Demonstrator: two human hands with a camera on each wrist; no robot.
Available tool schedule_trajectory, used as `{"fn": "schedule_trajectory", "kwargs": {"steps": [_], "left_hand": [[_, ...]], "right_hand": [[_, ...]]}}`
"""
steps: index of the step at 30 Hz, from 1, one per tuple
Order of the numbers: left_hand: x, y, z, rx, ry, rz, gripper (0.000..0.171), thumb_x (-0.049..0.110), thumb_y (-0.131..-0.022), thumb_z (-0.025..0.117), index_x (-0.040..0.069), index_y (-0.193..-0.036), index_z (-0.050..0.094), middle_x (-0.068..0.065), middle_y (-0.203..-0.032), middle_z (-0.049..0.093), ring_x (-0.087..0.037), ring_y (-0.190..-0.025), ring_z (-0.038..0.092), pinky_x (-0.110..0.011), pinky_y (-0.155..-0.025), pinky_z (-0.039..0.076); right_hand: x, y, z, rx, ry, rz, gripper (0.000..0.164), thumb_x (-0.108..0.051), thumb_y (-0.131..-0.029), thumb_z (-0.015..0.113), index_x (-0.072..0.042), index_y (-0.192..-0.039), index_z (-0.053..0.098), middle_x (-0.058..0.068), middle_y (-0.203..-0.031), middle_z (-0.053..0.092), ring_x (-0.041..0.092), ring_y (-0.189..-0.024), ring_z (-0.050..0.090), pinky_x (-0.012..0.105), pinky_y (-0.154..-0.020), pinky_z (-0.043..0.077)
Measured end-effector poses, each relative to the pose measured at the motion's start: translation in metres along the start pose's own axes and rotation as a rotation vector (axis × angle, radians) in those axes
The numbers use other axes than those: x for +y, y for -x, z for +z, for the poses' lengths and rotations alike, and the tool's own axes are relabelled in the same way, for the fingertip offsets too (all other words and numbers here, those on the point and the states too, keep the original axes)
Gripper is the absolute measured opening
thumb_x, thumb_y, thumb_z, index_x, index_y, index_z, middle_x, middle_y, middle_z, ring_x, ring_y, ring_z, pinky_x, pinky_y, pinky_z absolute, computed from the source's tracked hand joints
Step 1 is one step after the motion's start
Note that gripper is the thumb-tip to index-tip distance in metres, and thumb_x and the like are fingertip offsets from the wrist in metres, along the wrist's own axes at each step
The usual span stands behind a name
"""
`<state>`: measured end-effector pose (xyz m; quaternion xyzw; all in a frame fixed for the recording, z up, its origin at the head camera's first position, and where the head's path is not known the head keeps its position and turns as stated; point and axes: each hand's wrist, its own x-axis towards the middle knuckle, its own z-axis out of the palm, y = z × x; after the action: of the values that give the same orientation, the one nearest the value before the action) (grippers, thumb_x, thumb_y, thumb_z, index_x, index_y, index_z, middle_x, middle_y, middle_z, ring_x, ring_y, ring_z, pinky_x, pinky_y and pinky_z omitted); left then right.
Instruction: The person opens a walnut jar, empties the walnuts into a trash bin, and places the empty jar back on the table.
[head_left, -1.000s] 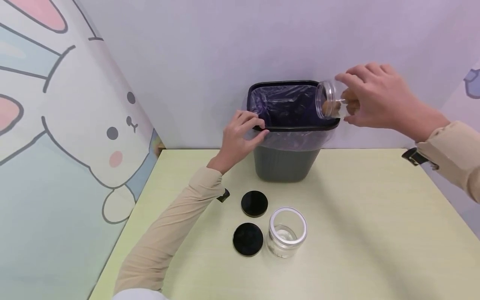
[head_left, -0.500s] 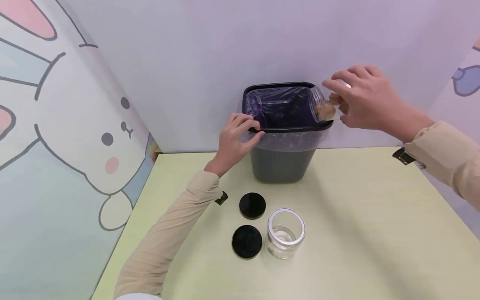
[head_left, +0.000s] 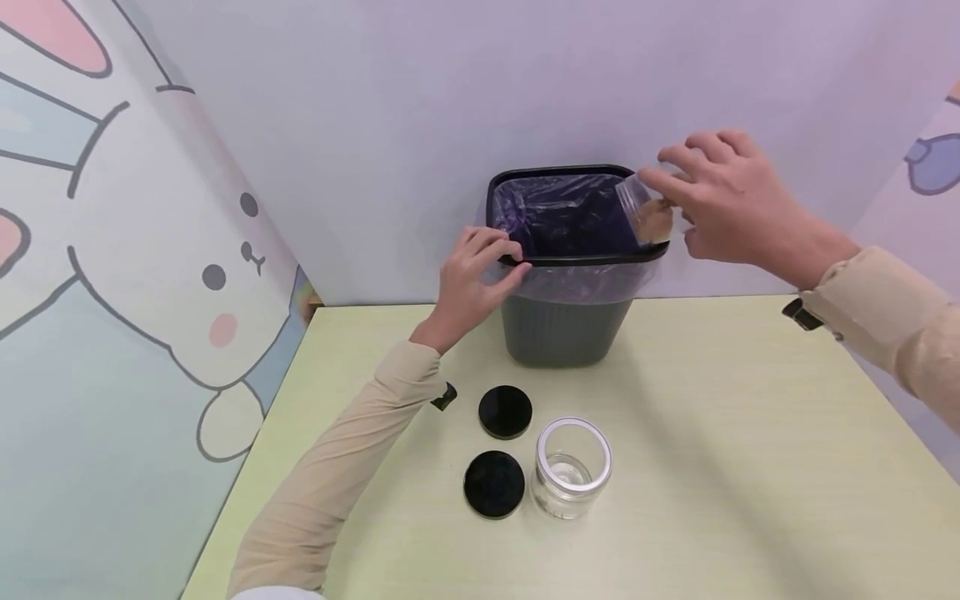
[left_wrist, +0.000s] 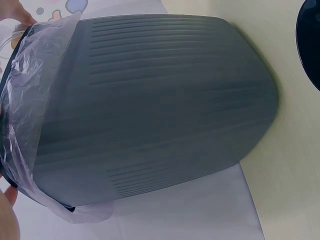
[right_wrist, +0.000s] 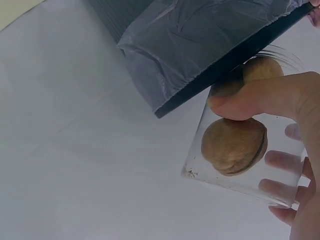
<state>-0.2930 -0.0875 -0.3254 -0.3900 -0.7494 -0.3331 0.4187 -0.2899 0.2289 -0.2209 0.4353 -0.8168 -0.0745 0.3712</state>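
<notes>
My right hand [head_left: 731,200] grips a clear jar [right_wrist: 195,160], tipped on its side with its mouth over the right end of a trash bin [head_left: 566,329]. Brown walnuts [right_wrist: 234,145] lie inside the jar; in the right wrist view one is near the base and others are toward the mouth, partly behind the thumb and the bin's rim. My left hand [head_left: 472,279] pinches the bin's black front rim at the left corner, fingers over the edge and thumb outside. A translucent purple liner [head_left: 585,283] folds down over the rim.
Two black round lids [head_left: 506,412] lie on the pale yellow table [head_left: 720,500] before the bin. Beside them stands a second clear jar [head_left: 572,467], uncovered. A white wall [head_left: 390,167] rises behind, and a rabbit mural [head_left: 180,250] is at left.
My right hand has tipped the jar further, its mouth lower into the bin's opening, and the walnuts have shifted inside. The left hand keeps its hold; the head view has shifted slightly.
</notes>
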Motion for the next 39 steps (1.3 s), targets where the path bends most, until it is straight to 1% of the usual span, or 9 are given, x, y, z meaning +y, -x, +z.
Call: {"fn": "schedule_trajectory", "kwargs": {"steps": [3, 7, 13, 15, 23, 32, 36, 39], "left_hand": [[0.0004, -0.0012, 0.0008, 0.004, 0.0, 0.008, 0.011, 0.019, -0.083, 0.073, 0.01, -0.084, 0.066, -0.005, -0.096, 0.062, -0.023, -0.098, 0.052, -0.033, -0.077, 0.047], [0.0011, -0.0021, 0.0007, 0.006, 0.002, 0.003, 0.012, 0.019, -0.083, 0.073, 0.01, -0.085, 0.066, -0.005, -0.096, 0.063, -0.023, -0.098, 0.052, -0.033, -0.078, 0.047], [0.0009, -0.0018, 0.0006, 0.003, -0.017, -0.008, 0.012, 0.021, -0.083, 0.073, 0.011, -0.085, 0.066, -0.004, -0.098, 0.063, -0.023, -0.1, 0.052, -0.034, -0.075, 0.048], [0.0005, -0.0017, 0.0005, 0.007, -0.02, -0.009, 0.012, 0.021, -0.083, 0.073, 0.012, -0.085, 0.066, -0.004, -0.098, 0.063, -0.023, -0.1, 0.052, -0.034, -0.074, 0.049], [-0.0011, -0.0009, -0.0001, -0.001, -0.02, -0.005, 0.011, 0.019, -0.084, 0.072, 0.011, -0.084, 0.066, -0.005, -0.098, 0.063, -0.023, -0.1, 0.052, -0.035, -0.071, 0.049], [-0.0005, 0.0006, 0.0003, 0.006, -0.014, -0.006, 0.011, 0.019, -0.083, 0.073, 0.011, -0.085, 0.066, -0.005, -0.098, 0.063, -0.023, -0.099, 0.052, -0.035, -0.075, 0.049], [0.0004, 0.0009, 0.0005, 0.017, -0.01, -0.007, 0.011, 0.02, -0.083, 0.073, 0.012, -0.085, 0.066, -0.004, -0.098, 0.063, -0.023, -0.099, 0.052, -0.034, -0.074, 0.049], [0.0008, 0.0007, 0.0009, 0.014, -0.007, -0.005, 0.011, 0.02, -0.084, 0.073, 0.012, -0.086, 0.066, -0.005, -0.099, 0.062, -0.023, -0.099, 0.052, -0.034, -0.074, 0.048]], "right_hand": [[0.0001, 0.0003, -0.0002, 0.004, 0.0, 0.001, 0.062, 0.002, -0.055, 0.057, -0.003, -0.117, 0.053, 0.023, -0.111, 0.055, 0.045, -0.099, 0.046, 0.057, -0.082, 0.035], [0.0002, 0.0003, -0.0008, 0.003, -0.026, 0.016, 0.063, 0.002, -0.055, 0.056, -0.004, -0.117, 0.054, 0.022, -0.11, 0.055, 0.045, -0.101, 0.045, 0.057, -0.083, 0.034], [-0.0012, -0.0011, -0.0033, -0.048, -0.036, 0.054, 0.077, 0.001, -0.047, 0.066, -0.005, -0.122, 0.053, 0.024, -0.114, 0.054, 0.047, -0.103, 0.044, 0.059, -0.084, 0.033], [-0.0014, -0.0019, -0.0041, -0.055, -0.039, 0.066, 0.079, 0.001, -0.045, 0.066, -0.005, -0.123, 0.053, 0.024, -0.114, 0.053, 0.047, -0.103, 0.043, 0.059, -0.084, 0.032], [-0.0011, -0.0029, -0.0051, -0.036, -0.047, 0.071, 0.074, -0.001, -0.048, 0.057, -0.005, -0.122, 0.054, 0.023, -0.112, 0.053, 0.046, -0.101, 0.043, 0.058, -0.083, 0.032], [-0.0011, -0.0027, -0.0029, -0.042, -0.05, 0.069, 0.079, 0.002, -0.045, 0.064, -0.005, -0.123, 0.053, 0.024, -0.113, 0.053, 0.047, -0.102, 0.044, 0.059, -0.083, 0.033], [-0.0007, -0.0026, -0.0019, -0.028, -0.055, 0.068, 0.08, 0.005, -0.045, 0.063, -0.005, -0.124, 0.053, 0.024, -0.114, 0.053, 0.048, -0.104, 0.043, 0.059, -0.083, 0.034], [-0.0006, -0.0034, -0.0013, -0.014, -0.038, 0.048, 0.081, 0.007, -0.045, 0.065, -0.005, -0.125, 0.052, 0.025, -0.116, 0.052, 0.049, -0.106, 0.043, 0.059, -0.083, 0.035]]}}
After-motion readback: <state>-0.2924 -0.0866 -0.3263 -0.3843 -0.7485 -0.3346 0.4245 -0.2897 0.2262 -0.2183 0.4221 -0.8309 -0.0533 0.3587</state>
